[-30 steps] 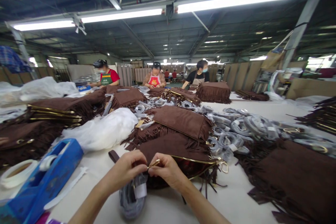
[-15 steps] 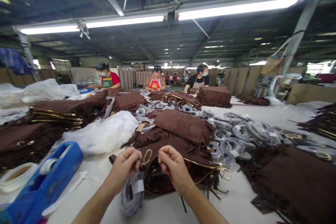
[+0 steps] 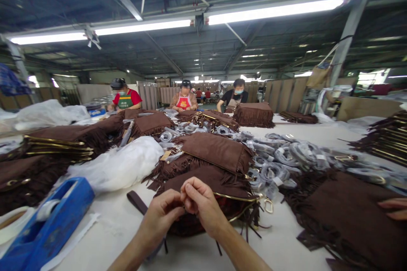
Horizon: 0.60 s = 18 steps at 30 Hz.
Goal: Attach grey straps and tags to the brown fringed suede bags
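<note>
My left hand point(image 3: 165, 211) and my right hand point(image 3: 200, 199) meet, fingers pinched together, above the open mouth of a brown fringed bag point(image 3: 210, 180). Whatever lies between the fingertips is too small or hidden to make out. The bag's gold zipper point(image 3: 237, 197) gapes toward me, and a gold clip point(image 3: 269, 205) hangs at its right end. A brown strap point(image 3: 137, 201) sticks out left of the bag, beside my left hand. Below my left wrist, a plastic-wrapped coil point(image 3: 155, 252) is mostly covered by my forearm.
A blue tape dispenser point(image 3: 68, 216) stands at left, near a white plastic heap point(image 3: 124, 161). Wrapped coiled straps point(image 3: 286, 156) spread to the right of more fringed bags point(image 3: 219, 148). Another person's hand point(image 3: 396, 208) touches a bag pile point(image 3: 352, 216) at right. Several people work across the table.
My hands, apart before, have come together, the left moving right. The gold clip beside my left hand is now hidden, and the coil is mostly covered. Another person's hand has appeared at right.
</note>
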Available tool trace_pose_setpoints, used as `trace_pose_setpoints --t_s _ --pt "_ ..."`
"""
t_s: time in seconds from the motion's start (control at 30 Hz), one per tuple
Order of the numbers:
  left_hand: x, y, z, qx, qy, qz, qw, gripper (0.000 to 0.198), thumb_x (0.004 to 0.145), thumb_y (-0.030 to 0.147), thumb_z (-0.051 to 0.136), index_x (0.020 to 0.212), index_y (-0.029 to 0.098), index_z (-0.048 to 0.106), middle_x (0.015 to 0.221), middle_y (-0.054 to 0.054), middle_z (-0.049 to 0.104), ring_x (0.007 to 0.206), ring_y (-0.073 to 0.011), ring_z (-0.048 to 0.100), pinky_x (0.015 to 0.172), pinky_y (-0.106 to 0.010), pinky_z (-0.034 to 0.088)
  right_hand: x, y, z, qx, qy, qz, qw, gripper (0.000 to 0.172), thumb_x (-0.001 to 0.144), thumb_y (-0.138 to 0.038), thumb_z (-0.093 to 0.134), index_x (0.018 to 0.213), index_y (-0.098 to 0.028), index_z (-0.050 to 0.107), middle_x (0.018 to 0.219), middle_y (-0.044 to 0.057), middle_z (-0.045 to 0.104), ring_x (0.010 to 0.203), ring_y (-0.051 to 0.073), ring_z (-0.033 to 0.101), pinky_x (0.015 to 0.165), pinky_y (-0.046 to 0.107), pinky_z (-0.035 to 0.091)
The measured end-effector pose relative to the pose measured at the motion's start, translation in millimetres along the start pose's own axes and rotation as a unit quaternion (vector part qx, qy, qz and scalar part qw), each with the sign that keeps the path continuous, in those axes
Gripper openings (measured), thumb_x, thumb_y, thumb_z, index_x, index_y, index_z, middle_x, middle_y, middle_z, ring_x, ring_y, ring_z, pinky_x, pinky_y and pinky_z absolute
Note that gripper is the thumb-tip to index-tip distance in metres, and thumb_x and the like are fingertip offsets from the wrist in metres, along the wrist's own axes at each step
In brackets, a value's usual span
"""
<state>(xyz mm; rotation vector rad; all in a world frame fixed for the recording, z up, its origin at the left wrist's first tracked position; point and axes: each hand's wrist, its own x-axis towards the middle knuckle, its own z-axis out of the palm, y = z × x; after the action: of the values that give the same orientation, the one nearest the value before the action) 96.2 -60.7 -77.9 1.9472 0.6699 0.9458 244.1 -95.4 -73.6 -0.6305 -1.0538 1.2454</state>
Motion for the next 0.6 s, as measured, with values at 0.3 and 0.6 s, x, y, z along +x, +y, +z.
trace_pose_setpoints --t_s 0.3,0.6 --pt "-2.3 1.9 11.9 0.051 0.029 -0.015 0.998 0.020 0.082 0.033 0.059 0.071 0.018 0.066 0.069 0.000 0.058 0.063 -0.0134 0.051 0.054 -0.020 0.039 -0.7 -2.3 5.0 0.000 -0.007 -0.013 1.000 0.030 0.087 -0.045 0.062 0.076 -0.017 0.059 0.054 -0.007 0.047 0.043 0.004 0.034 0.042 0.017 0.027" --pt "-0.5 -4.6 9.0 -0.036 0.076 -0.111 0.990 0.035 0.076 0.049 0.063 0.062 0.018 0.056 0.052 0.004 0.050 0.046 -0.0103 0.044 0.045 -0.020 0.035 4.6 -25.4 -10.1 -0.117 0.101 -0.022 0.988 0.037 0.077 -0.052 0.068 0.091 -0.017 0.069 0.073 0.001 0.064 0.048 0.006 0.045 0.043 0.018 0.033"
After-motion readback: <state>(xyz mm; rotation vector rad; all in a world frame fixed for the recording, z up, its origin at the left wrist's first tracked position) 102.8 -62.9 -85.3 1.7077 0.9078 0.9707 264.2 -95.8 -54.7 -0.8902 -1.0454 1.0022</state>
